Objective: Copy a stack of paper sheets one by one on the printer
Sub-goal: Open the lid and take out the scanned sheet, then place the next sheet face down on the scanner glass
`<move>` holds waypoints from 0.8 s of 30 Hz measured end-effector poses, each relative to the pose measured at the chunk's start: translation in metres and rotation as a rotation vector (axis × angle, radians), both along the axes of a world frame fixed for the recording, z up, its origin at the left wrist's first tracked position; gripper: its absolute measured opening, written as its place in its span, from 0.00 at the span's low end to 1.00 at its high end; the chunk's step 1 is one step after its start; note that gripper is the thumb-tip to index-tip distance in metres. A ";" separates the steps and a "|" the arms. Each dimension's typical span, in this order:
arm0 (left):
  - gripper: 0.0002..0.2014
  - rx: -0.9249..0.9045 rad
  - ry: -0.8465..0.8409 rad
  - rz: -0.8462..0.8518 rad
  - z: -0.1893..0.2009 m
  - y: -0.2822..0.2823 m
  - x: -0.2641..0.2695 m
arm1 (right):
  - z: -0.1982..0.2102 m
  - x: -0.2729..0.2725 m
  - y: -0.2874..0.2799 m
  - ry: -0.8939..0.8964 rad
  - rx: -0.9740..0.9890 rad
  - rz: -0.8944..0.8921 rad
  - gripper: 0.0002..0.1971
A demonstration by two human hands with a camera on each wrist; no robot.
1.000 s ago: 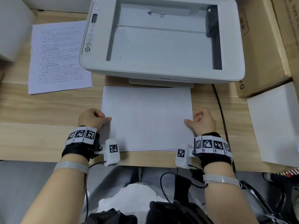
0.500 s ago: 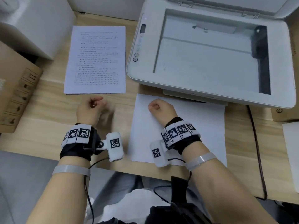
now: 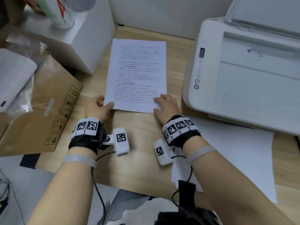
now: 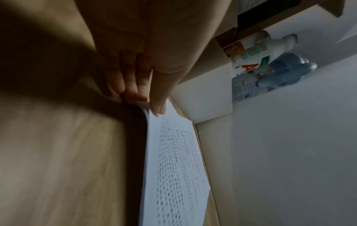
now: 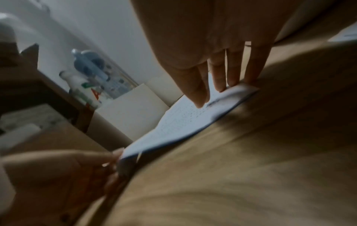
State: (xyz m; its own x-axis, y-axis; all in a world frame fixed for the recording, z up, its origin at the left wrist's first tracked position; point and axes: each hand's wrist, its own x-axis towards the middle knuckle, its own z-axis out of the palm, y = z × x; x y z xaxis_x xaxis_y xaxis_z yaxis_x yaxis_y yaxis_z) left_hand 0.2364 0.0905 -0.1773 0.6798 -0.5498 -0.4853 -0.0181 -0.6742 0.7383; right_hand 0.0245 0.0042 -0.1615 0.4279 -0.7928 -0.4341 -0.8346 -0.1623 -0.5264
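Centrally, the left hand [image 3: 97,107] pinches the near left corner of the printed stack [image 3: 138,75]: its thumb [image 4: 158,97] lies on top of the corner and its curled fingers [image 4: 131,85] sit under and against the edge, as the left wrist view shows. The right hand [image 3: 165,105] rests on the near right corner of the same stack with its fingers [image 5: 220,76] nearly straight and spread, tips pressing on the top sheet; it grips nothing. In the right wrist view the near edge of the stack bows up slightly off the table [image 3: 141,127] between the two hands.

The stack lies face up on the wooden table, long side running away from the person, left of the printer [image 3: 243,75] and apart from it. Lines of text cover its top sheet.

The printer stands at the right with its lid [image 3: 267,12] raised and the scanner glass [image 3: 259,75] bare. A strip of buttons and a small display run along its left side.

Blank sheets [image 3: 235,156] lie on the table in front of the printer, partly under the right forearm.

At the left, a cardboard box [image 3: 48,119] sits at the table edge. Behind it stands a white box [image 3: 90,51] bearing a printed bottle [image 3: 60,13] and a blue container [image 4: 286,71]. Both wrists carry black straps with square-patterned markers and a small white camera unit.
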 end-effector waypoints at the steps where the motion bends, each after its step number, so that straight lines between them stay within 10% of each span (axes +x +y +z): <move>1: 0.24 -0.002 0.014 -0.034 -0.001 -0.002 0.002 | 0.000 -0.001 0.000 0.034 -0.023 0.034 0.23; 19: 0.08 0.050 -0.181 -0.062 0.039 0.001 0.004 | 0.006 0.009 0.005 0.164 -0.101 0.085 0.23; 24: 0.14 -0.112 -0.227 -0.222 0.067 0.002 -0.005 | 0.017 0.020 0.017 -0.080 0.014 0.145 0.35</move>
